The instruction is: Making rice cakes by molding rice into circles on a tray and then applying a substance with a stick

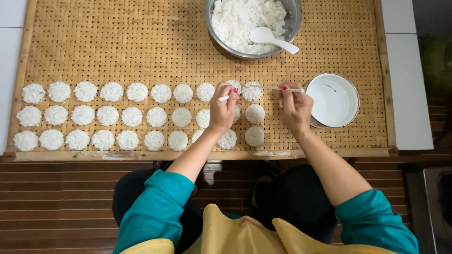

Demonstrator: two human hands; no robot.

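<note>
Left hand (222, 109): closing its fingers around a white utensil handle (225, 98), hovering over the rice discs.
Right hand (295, 106): pinching a thin spoon (270, 88), its tip lying at the newest rice disc (252, 92) (top row).
Tray: woven bamboo tray (141, 42) is carrying three rows of discs.
Bowls: steel rice bowl (294, 19) sitting above, white bowl (334, 99) just beside the right hand.

Bare woven tray (117, 42) lies open across the upper left, above the three rows of rice discs (108, 115). The steel rice bowl (253, 26) blocks the top centre; the white bowl (333, 99) stands just right of the hands. A clear strip runs between both bowls.
</note>
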